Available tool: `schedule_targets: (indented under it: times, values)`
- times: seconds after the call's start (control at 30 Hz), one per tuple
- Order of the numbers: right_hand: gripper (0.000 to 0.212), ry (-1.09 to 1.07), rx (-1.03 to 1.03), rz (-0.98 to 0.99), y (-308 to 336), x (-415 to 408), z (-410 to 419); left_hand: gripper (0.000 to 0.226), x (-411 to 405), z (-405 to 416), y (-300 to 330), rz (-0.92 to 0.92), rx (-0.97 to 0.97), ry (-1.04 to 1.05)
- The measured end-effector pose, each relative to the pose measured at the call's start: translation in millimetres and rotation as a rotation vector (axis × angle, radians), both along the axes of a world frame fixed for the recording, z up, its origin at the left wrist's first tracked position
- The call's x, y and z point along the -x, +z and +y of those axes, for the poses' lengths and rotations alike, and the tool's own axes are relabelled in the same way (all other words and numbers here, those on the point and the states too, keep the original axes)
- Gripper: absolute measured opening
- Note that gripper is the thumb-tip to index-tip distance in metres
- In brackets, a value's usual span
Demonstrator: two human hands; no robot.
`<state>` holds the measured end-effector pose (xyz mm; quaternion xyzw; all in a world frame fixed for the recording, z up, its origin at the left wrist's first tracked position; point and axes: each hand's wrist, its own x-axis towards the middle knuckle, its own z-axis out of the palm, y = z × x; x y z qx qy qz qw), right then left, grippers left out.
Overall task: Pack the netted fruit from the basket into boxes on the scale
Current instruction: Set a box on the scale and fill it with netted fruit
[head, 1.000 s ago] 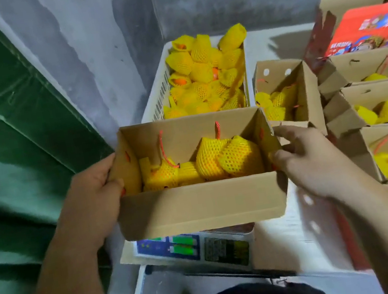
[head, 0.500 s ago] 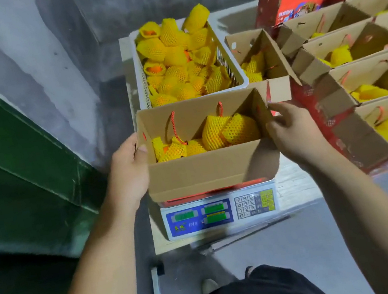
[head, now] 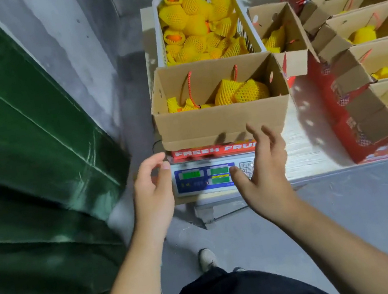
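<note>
Grey concrete walls and a green tarp close in a low table (head: pixel 303 153) seen from the head camera. On it a cardboard box (head: pixel 221 118) sits on the scale (head: pixel 203 178), partly filled with netted fruit (head: pixel 240 90). Behind, the white basket (head: pixel 250 38) holds plenty more. Several boxes (head: pixel 371 100) to the right already hold fruit. Left hand (head: pixel 153 193) and right hand (head: pixel 264 170) hover before the scale, fingers loosely spread, holding nothing. Packing looks well underway, far from finished

Yellow mesh-netted fruit (head: pixel 240 90) in brown cardboard box (head: pixel 222 121), blue scale (head: pixel 206 178) w/ green displays, green tarp (head: pixel 20 151).
</note>
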<state>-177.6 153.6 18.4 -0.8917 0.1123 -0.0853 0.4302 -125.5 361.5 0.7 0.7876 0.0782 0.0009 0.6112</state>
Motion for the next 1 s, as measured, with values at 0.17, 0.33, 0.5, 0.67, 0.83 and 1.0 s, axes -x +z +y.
schedule_targets:
  times: [0.17,0.33,0.5,0.67,0.83,1.0]
  values:
    - [0.060,0.107,-0.105,0.001,-7.1,24.6,9.9,0.029,29.6,5.2,6.7,0.118,0.104,0.021]
    - [0.044,0.214,-0.157,0.156,-14.3,41.6,11.8,0.025,55.1,12.7,7.0,0.126,0.089,0.001]
    - [0.034,0.292,-0.180,0.286,-13.9,45.7,14.9,0.026,69.4,8.7,0.5,0.170,0.093,-0.032]
    - [0.033,0.341,-0.175,0.305,-11.3,57.6,19.6,0.024,79.9,1.9,-2.9,0.185,0.074,-0.104]
    - [0.031,0.356,-0.158,0.310,-14.1,62.1,15.8,0.022,83.7,0.9,-10.6,0.226,0.029,-0.130]
    - [0.031,0.377,-0.167,0.333,-17.8,66.4,11.8,0.023,87.6,9.0,-15.6,0.249,0.033,-0.071]
